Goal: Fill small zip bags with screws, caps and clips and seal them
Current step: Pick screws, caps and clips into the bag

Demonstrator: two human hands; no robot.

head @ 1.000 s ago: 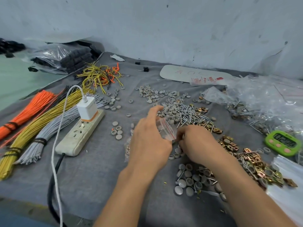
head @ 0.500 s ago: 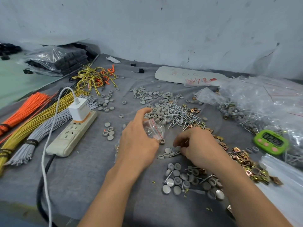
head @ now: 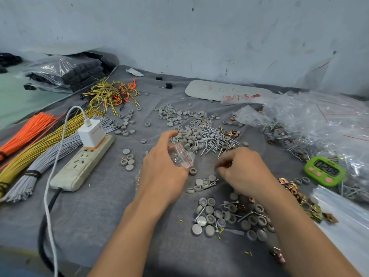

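My left hand (head: 159, 172) holds a small clear zip bag (head: 180, 156) with a red strip, its mouth facing right. My right hand (head: 243, 170) hovers just right of it with curled fingers; small brass-coloured parts show between the fingertips, blurred. A pile of silver screws (head: 213, 140) lies behind the hands, grey round caps (head: 183, 116) spread beyond it. More caps (head: 215, 218) and screws lie under my right forearm. Gold clips (head: 307, 204) lie to the right.
A power strip (head: 79, 164) with a white charger (head: 90, 132) and cable sits at left, beside orange, yellow and grey wire bundles (head: 34, 148). A green timer (head: 324, 170) and heaps of clear bags (head: 319, 124) fill the right. Grey cloth covers the table.
My right hand has lifted from the caps near the table and moved up towards the bag's mouth. The left hand keeps the bag, turned a little more open.
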